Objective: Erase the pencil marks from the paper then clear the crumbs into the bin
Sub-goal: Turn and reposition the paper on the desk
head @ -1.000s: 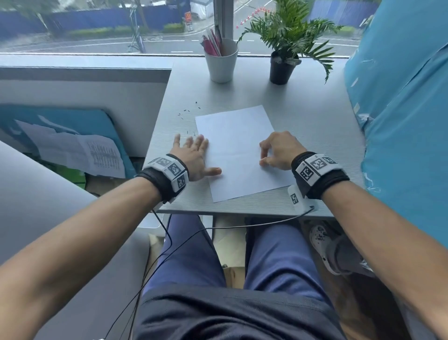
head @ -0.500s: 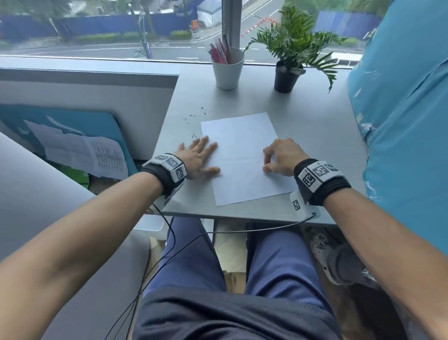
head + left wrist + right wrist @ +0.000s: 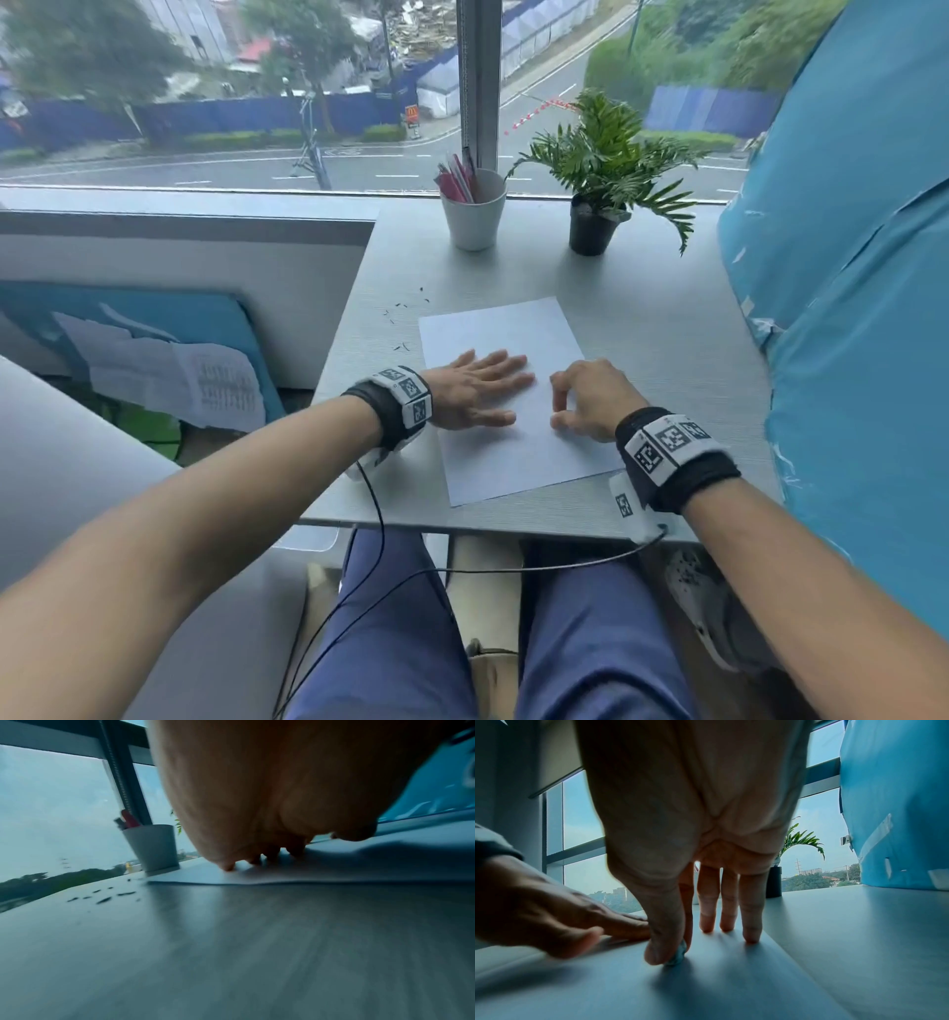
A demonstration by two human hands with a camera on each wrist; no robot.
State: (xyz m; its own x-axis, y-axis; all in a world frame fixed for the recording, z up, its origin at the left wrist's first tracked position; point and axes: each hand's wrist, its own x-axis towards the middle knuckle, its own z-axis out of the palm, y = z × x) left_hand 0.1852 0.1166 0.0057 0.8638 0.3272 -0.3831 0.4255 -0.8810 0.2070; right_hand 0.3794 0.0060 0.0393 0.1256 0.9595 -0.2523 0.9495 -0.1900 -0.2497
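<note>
A white paper sheet point(image 3: 518, 329) lies on the grey table point(image 3: 667, 349); no pencil marks show on it. My left hand point(image 3: 493, 390) lies flat on the sheet's left half with straight fingers pressing it down, as the left wrist view shows too point(image 3: 257, 860). Just to its right, my right hand point(image 3: 560, 411) rests on the paper. Its thumb and forefinger pinch a small pale eraser point(image 3: 677, 956) against the sheet, and the other fingers point(image 3: 729, 919) touch the paper. Dark eraser crumbs point(image 3: 403, 313) point(image 3: 105, 898) are scattered on the table left of the sheet's far corner.
A white cup with pens point(image 3: 475, 210) and a potted plant point(image 3: 595, 195) stand at the table's far edge by the window. A blue padded surface point(image 3: 847, 308) borders the right side. A low partition point(image 3: 179, 267) and papers point(image 3: 169, 380) lie to the left.
My left hand slid right from the sheet's left edge onto the paper. My right hand moved left toward the sheet's middle. The head view tilted up.
</note>
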